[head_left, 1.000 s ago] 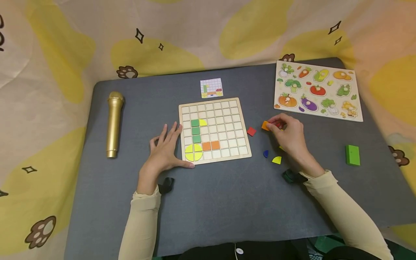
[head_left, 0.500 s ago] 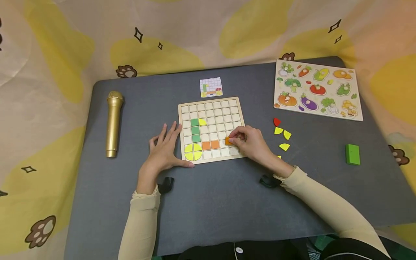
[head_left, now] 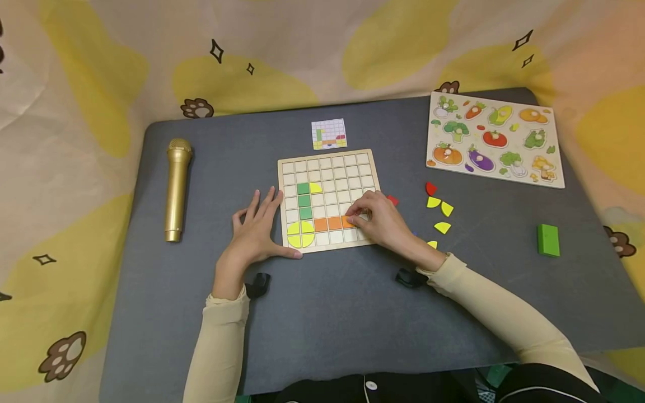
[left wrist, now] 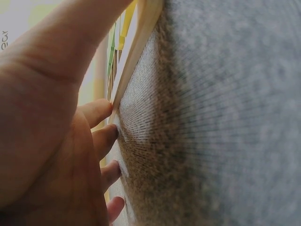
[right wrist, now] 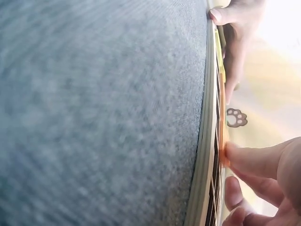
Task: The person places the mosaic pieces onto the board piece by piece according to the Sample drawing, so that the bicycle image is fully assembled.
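A wooden grid board [head_left: 325, 152] lies flat on the table, holding green squares [head_left: 304, 200], yellow quarter-circles [head_left: 300, 234] and two orange squares [head_left: 327, 224] in a row. At the right end of that row, my right hand [head_left: 380, 221] pinches a third orange square tile [head_left: 347, 222], which sits level with the others. The right wrist view has the thumb [right wrist: 244, 157] against this tile's edge. My left hand [head_left: 257, 235] is spread along the board's left side, fingers straight, the thumb at the near-left corner. In the left wrist view its fingertips [left wrist: 110, 172] line the board's edge.
Loose pieces lie right of the board: a red square [head_left: 393, 200], a red quarter-circle [head_left: 430, 188] and several yellow ones [head_left: 442, 228]. A pattern card [head_left: 329, 134], gold microphone [head_left: 178, 190], vegetable puzzle [head_left: 496, 140] and green block [head_left: 548, 240] stand around on the table.
My right hand has carried the orange square left from the loose pieces onto the board, ending beside the two other orange squares. My left hand has stayed in place.
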Tool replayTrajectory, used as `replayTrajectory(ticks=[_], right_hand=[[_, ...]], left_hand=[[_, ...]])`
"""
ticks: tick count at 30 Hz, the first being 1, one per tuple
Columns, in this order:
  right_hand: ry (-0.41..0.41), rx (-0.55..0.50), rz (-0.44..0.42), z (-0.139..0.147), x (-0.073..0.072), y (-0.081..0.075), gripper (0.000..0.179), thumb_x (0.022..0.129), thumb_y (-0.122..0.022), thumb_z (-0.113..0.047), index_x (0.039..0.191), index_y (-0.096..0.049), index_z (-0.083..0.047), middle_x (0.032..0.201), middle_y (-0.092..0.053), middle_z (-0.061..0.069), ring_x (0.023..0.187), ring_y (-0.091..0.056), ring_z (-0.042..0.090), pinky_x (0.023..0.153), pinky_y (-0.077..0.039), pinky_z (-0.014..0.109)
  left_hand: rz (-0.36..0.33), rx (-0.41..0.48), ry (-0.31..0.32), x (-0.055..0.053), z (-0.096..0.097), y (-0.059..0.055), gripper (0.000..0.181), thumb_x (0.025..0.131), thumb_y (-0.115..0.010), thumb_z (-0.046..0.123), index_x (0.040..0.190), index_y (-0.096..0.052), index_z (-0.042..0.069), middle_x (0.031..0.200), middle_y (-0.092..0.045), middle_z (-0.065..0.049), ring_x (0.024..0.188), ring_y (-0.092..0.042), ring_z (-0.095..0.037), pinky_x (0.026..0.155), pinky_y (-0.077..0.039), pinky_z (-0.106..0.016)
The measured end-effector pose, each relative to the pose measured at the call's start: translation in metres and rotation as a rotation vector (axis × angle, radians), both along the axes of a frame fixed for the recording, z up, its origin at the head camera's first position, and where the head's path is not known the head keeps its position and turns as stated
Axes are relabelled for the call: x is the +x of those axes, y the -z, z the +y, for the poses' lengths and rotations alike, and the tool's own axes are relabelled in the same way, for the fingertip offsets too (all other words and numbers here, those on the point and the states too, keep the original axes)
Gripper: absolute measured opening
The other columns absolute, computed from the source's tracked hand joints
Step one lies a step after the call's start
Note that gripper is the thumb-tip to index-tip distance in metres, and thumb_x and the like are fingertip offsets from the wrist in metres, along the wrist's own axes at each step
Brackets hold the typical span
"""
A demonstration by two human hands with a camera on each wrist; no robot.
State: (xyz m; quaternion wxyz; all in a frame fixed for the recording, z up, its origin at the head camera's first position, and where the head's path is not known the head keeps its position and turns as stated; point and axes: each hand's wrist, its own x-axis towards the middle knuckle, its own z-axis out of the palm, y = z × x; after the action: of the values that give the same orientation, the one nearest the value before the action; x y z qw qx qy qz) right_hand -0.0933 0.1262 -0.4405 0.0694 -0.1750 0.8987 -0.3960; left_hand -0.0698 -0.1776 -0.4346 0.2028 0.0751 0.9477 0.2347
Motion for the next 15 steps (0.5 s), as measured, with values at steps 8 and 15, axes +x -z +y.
replayTrajectory(ticks=[8,15], right_hand=[[0.005,0.047,0.007,-0.002,0.002,-0.002,0.006,0.09,-0.085,-0.011,0.096,-0.085,-0.011,0.096,-0.071,0.007,0.095,-0.056,0.025,0.077,-0.044,0.036],[0.044,0.051,-0.02,0.01,0.007,-0.005,0.014,0.089,-0.085,-0.012,0.103,-0.083,-0.011,0.1,-0.071,0.008,0.097,-0.056,0.025,0.083,-0.045,0.038]], left_hand=[[0.001,0.003,0.0,0.0,0.0,0.0,0.15,0.064,-0.1,0.056,0.173,-0.003,0.022,0.181,0.004,-0.002,0.167,0.014,-0.033,0.122,-0.003,-0.065],[0.003,0.003,-0.003,0.0,0.0,0.0,0.151,0.063,-0.101,0.056,0.173,-0.003,0.021,0.181,0.004,-0.002,0.167,0.014,-0.033,0.122,-0.003,-0.066]])
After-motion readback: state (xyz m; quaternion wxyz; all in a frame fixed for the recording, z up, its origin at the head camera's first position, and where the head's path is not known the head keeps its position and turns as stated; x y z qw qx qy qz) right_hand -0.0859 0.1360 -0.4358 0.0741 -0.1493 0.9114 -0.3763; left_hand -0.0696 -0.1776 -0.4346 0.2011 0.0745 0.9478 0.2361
